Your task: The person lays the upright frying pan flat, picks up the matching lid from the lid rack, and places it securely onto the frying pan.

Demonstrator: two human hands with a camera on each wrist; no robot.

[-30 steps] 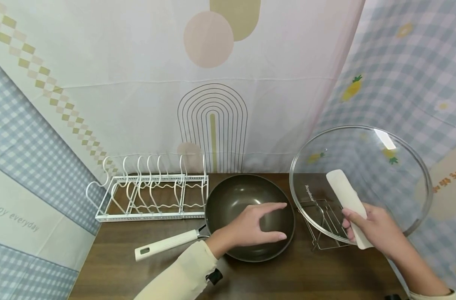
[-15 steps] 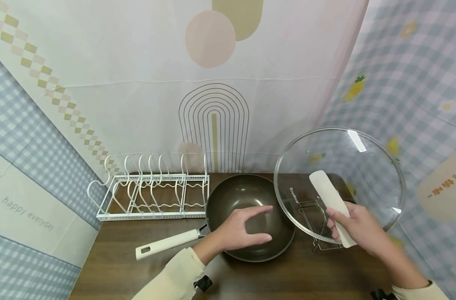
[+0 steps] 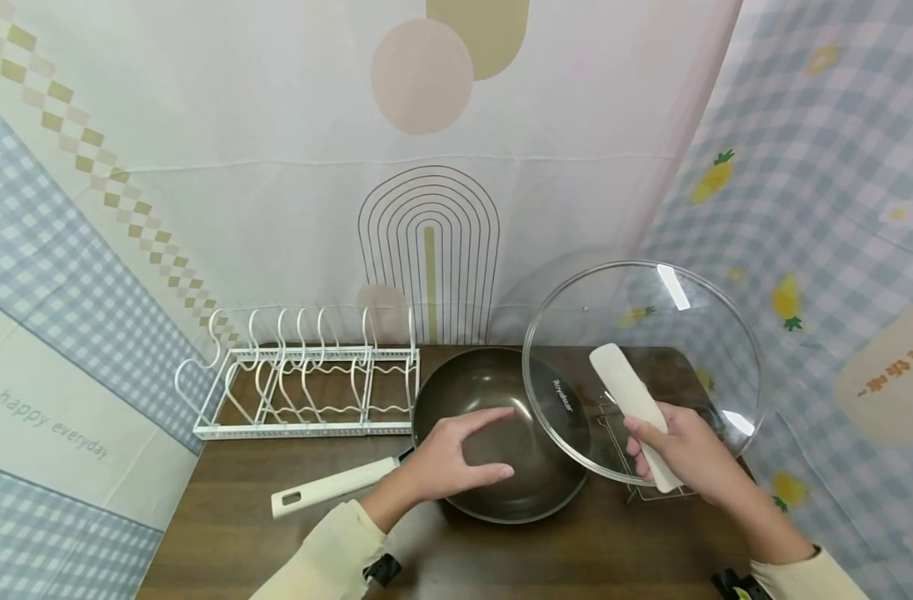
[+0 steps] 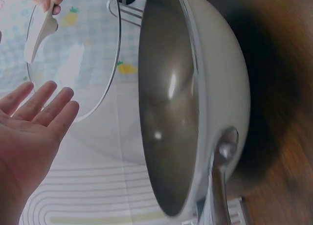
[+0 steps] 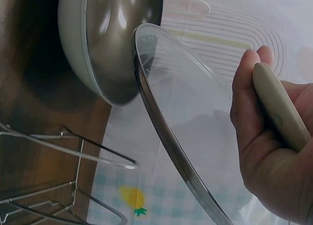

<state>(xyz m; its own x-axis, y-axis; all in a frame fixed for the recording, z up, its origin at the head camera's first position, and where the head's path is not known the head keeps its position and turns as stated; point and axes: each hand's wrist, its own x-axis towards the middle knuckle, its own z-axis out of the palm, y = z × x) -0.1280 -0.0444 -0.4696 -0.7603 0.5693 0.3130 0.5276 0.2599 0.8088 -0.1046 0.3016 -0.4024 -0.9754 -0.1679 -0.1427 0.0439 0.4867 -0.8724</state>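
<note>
My right hand [image 3: 681, 446] grips the long cream handle of a round glass lid [image 3: 696, 333], which is held tilted in the air. The lid's left edge overlaps the right side of the wok [image 3: 494, 467] in the head view. That wok is dark inside and cream outside, and it sits on the table with its handle [image 3: 336, 487] pointing left. Over the wok's left part, my left hand [image 3: 449, 458] hovers with fingers spread and thumb apart, holding nothing. The left wrist view shows the left palm [image 4: 29, 142] beside the wok, apart from it.
A white wire rack [image 3: 306, 432] with upright loops stands left of the wok, near the back wall. To the right, a small metal wire stand [image 3: 621, 467] is partly seen through the lid. The brown wooden table [image 3: 546, 558] is bounded by fabric-covered walls.
The right hand has carried the lid leftward, from over the wire stand toward the wok. My left hand has drawn back to the left above the wok. The wok has stayed in place.
</note>
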